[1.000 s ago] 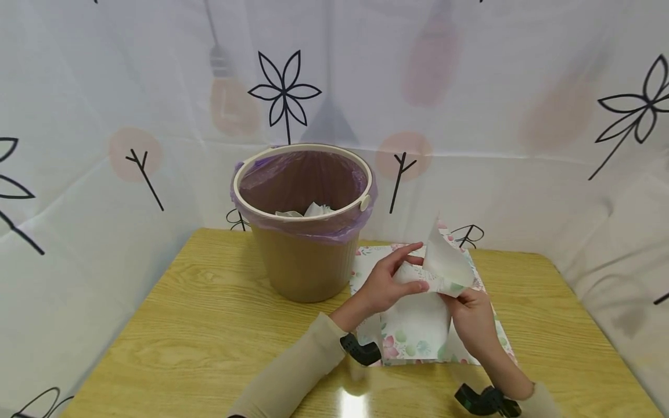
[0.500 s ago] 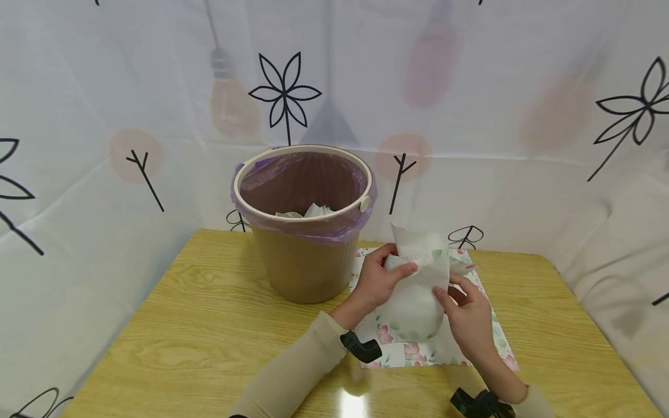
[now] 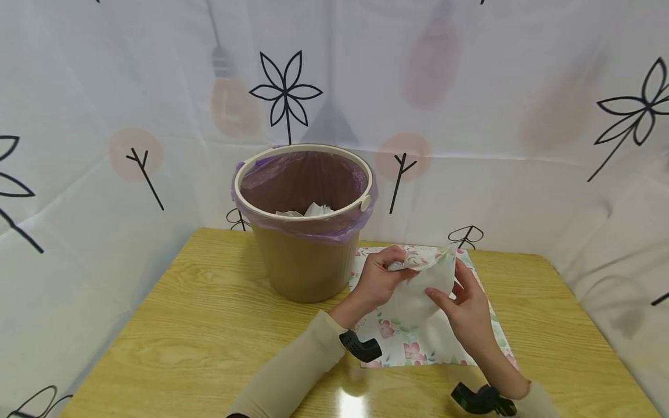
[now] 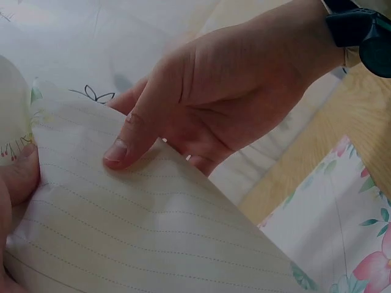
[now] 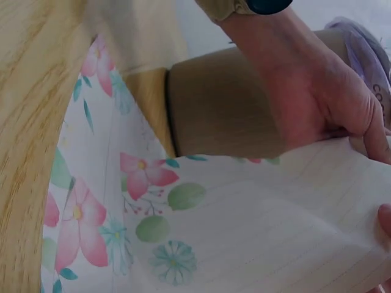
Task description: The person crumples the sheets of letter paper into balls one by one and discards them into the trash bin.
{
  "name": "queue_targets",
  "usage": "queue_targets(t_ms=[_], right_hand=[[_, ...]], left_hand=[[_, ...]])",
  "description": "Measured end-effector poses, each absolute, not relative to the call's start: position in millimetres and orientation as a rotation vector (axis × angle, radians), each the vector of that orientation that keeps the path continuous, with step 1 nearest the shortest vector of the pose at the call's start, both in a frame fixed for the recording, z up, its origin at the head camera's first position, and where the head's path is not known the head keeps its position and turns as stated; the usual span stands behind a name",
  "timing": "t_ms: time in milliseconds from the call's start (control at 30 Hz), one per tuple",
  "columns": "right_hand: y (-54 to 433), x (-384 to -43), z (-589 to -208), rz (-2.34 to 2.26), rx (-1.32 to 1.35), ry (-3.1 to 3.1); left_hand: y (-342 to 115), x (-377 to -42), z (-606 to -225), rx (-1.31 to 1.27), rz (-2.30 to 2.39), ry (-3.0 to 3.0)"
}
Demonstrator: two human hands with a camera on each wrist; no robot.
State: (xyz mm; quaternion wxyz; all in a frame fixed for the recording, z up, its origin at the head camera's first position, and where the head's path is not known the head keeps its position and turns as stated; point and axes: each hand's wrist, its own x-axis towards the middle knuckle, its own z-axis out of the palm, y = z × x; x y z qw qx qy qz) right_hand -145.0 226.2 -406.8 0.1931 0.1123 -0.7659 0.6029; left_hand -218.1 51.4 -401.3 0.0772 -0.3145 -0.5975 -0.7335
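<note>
My left hand (image 3: 378,281) pinches the upper left of a sheet of floral stationery paper (image 3: 418,299), whose top edge folds over between finger and thumb. On the sheet's right edge, my right hand (image 3: 465,310) grips it with the thumb in front and fingers behind. Dotted writing lines run across the raised paper (image 4: 140,213) in the left wrist view. Pink flowers and green leaves decorate one end of it (image 5: 153,201) in the right wrist view. Beneath, more floral paper (image 3: 413,353) lies flat on the table.
Left of the paper stands a brown waste bin (image 3: 308,267) with a cream rim and a purple liner bag (image 3: 334,232). White crumpled paper (image 3: 316,210) shows inside it. The wooden table (image 3: 209,325) backs onto a printed curtain (image 3: 502,191).
The raised paper has come down from its upright, curled position, and its top edge now folds over at my left hand. My right hand has moved up the sheet's right side.
</note>
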Motion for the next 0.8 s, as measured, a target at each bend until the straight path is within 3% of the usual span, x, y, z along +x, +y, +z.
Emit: queue_targets(t_ms=[500,800], right_hand=[[229.5,-146.6,-401.5,1.855,0.578,-2.021],[225.7,-142.2,-401.3,1.532,0.300,-2.103]], left_hand=[[40.4,-219.8,-394.9,-1.268,-2.324,-1.687],[40.8,-218.8,-396.6,-1.276,-2.190,-1.744]])
